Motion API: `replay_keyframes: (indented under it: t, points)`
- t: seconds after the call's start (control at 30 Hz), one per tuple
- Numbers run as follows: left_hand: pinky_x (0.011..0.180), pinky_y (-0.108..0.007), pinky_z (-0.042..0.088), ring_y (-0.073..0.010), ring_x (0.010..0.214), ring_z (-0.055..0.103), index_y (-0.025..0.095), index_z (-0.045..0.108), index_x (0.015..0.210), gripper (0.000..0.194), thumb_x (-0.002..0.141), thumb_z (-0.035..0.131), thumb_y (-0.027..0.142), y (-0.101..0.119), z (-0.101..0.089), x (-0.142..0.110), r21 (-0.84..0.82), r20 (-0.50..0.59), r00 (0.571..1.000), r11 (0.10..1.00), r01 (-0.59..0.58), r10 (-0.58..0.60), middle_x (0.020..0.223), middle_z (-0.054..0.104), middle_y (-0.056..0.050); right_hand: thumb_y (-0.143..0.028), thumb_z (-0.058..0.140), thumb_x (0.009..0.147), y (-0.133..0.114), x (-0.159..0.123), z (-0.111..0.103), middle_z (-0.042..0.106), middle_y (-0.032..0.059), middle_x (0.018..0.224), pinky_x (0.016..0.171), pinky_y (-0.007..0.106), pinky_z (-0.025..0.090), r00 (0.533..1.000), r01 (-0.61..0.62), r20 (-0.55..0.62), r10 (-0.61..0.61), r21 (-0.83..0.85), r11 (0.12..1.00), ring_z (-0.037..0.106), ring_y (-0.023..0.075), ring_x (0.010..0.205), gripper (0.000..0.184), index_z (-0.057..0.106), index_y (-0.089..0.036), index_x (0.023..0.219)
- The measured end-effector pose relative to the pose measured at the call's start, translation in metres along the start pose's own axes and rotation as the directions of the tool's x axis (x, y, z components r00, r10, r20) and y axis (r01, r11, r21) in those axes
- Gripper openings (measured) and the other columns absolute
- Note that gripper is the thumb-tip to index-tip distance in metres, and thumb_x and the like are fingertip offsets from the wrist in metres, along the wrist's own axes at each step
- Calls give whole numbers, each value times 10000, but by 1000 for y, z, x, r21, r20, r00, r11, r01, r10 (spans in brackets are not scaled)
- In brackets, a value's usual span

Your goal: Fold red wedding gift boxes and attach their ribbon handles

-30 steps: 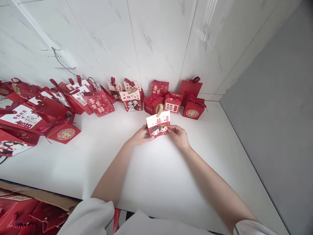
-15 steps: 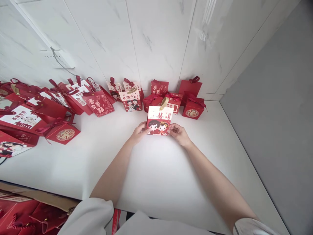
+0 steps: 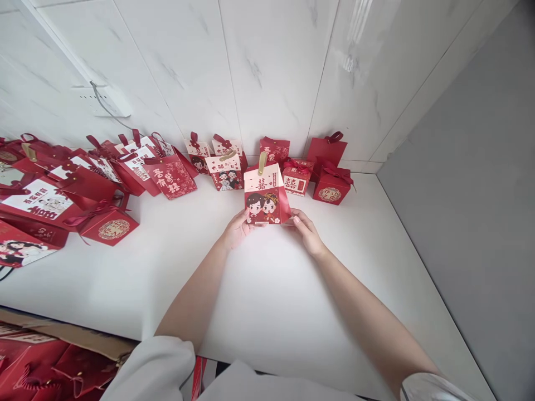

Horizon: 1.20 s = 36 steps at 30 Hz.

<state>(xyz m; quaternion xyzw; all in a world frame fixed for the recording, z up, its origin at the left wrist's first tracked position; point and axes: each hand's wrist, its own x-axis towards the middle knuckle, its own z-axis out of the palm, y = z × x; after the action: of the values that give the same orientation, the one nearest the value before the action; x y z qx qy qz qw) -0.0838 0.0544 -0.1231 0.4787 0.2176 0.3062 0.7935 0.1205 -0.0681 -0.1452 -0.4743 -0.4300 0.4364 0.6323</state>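
Between my two hands is a red and cream gift box (image 3: pixel 267 195) with a cartoon couple on its front and a gold strap loop on top. It is turned so that its red right side shows. My left hand (image 3: pixel 239 228) grips the lower left edge, thumb in front and fingers partly beneath. My right hand (image 3: pixel 307 231) pinches the lower right back corner between thumb and fingers. Just behind stand a box with a cream top (image 3: pixel 225 171) and a red box with a white label (image 3: pixel 296 178).
Many red gift boxes (image 3: pixel 42 203) crowd the left of the white table (image 3: pixel 267 312). A square red box with a gold emblem (image 3: pixel 332 186) stands at the right back. A tiled wall (image 3: pixel 276 67) rises behind. At lower left, a cardboard carton (image 3: pixel 83 341) holds more red boxes.
The held box has turned from facing me to an angle, exposing its right side, and moved slightly left. Its strap loop now stands upright. My right hand has shifted to the back corner.
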Motion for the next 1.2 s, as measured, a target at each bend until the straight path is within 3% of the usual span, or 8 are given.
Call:
replay_keyframes:
  t: [0.2,0.33,0.5,0.63,0.77,0.97,1.07,1.2]
  points:
    - [1011,-486,489,-259,1149,624,186,605,1107,367,857,671,447,-8,7,0,149,13,998,987,62,-64,1237,655,-105,-626,650,817,-1,1,-3,693,47,1152,853,411,575,995,-88,50,87,35,995,673,261,1015,517,655,-240,1160]
    - [970,-454,512,-208,1078,645,188,527,937,326,839,683,456,-13,2,4,173,-14,1000,985,11,-8,1121,670,-56,-675,621,815,4,2,-5,730,55,972,768,413,599,994,-107,23,106,2,994,699,262,885,503,720,-209,975]
    - [948,-423,509,-193,992,644,180,549,976,373,817,681,492,-18,2,6,324,-130,985,944,-62,110,1077,651,-65,-659,579,856,9,0,2,715,47,1042,808,438,612,997,-53,-57,52,-18,998,698,262,914,520,701,-214,1095]
    - [1066,-446,430,-300,1327,457,235,337,1475,892,730,767,469,-28,14,1,528,-70,973,836,-151,221,1473,410,-158,-580,529,917,9,-5,10,692,29,1146,916,466,583,987,45,-148,-65,-134,990,701,265,967,532,599,-247,1326]
    - [1140,-463,353,-354,1459,255,237,77,1577,1285,582,871,420,-36,25,-3,636,-85,953,752,-172,290,1559,224,-195,-506,472,957,2,-13,13,692,23,1163,978,470,546,971,166,-108,-212,-332,929,703,253,956,491,559,-272,1380]
    - [1050,-480,450,-326,1373,429,246,402,1457,729,863,399,667,-16,30,-2,122,-80,980,978,-169,180,1526,406,-99,-524,513,931,-3,-10,10,551,81,1375,630,318,574,971,91,-201,-130,-190,978,700,191,805,415,534,-274,1262]
    - [1026,-517,456,-342,1304,503,213,483,1390,799,844,262,752,-6,31,-5,-96,-45,995,991,-88,84,1468,485,-124,-555,549,885,3,-1,3,555,105,1321,536,276,535,955,-36,-297,-2,-122,992,686,164,721,433,516,-240,1179]
    - [1059,-487,438,-362,1290,512,127,505,1359,1005,740,211,862,0,28,-8,-135,6,999,990,38,-37,1415,517,-194,-541,560,867,9,5,-2,592,91,1176,527,261,529,947,-78,-318,38,-113,991,673,158,718,415,518,-215,1119]
